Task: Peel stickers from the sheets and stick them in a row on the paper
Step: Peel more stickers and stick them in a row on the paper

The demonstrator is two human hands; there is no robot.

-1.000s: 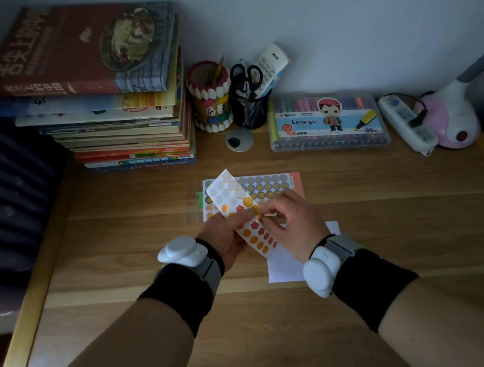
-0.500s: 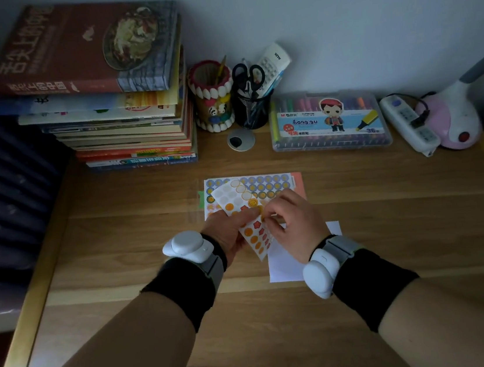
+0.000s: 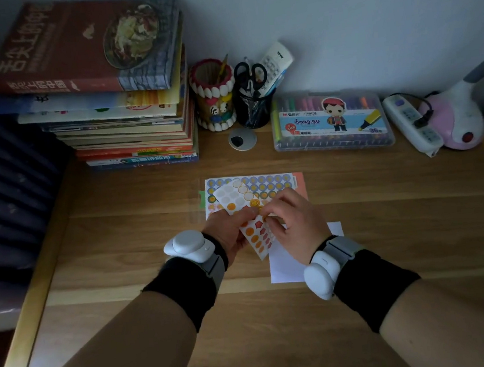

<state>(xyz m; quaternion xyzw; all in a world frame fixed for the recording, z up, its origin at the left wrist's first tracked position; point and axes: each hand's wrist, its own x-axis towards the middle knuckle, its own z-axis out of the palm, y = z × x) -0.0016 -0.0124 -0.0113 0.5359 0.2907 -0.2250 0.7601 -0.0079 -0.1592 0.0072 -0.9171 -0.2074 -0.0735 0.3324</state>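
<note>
Since the earlier frames the held sticker sheet has tipped lower toward the desk, its upper end now overlapping the flat sticker sheet lying behind it. Head view: the left hand grips the held sheet along its left edge, while the right hand pinches with fingertips at a sticker near the sheet's middle. The white paper lies flat beneath the right wrist, partly covered by hand and sheet.
</note>
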